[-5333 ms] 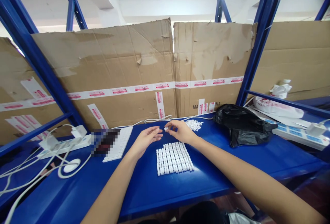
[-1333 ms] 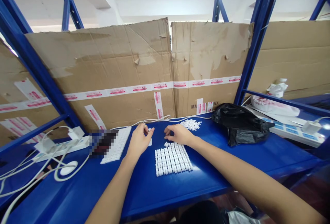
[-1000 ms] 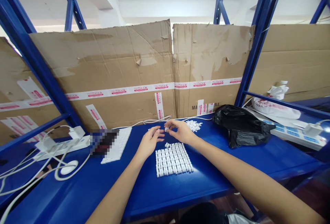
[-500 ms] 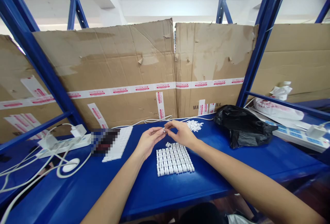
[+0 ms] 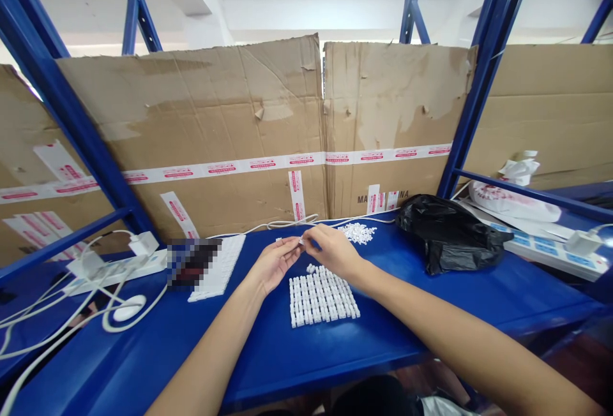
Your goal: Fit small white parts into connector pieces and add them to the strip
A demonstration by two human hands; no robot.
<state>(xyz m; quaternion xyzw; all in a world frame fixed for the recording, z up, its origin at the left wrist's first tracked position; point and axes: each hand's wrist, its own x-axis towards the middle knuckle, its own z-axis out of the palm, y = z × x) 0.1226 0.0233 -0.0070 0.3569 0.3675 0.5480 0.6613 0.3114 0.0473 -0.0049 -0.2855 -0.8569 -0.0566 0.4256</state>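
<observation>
Hands close together: right hand (image 5: 332, 252) pinches a white piece (image 5: 301, 241), left hand (image 5: 272, 267) lies open just beside it, near a tidy grid (image 5: 322, 301).

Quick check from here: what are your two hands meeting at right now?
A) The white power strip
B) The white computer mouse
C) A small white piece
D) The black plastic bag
C. The left hand and right hand meet at the small white piece, just beyond the grid of white pieces.
</observation>
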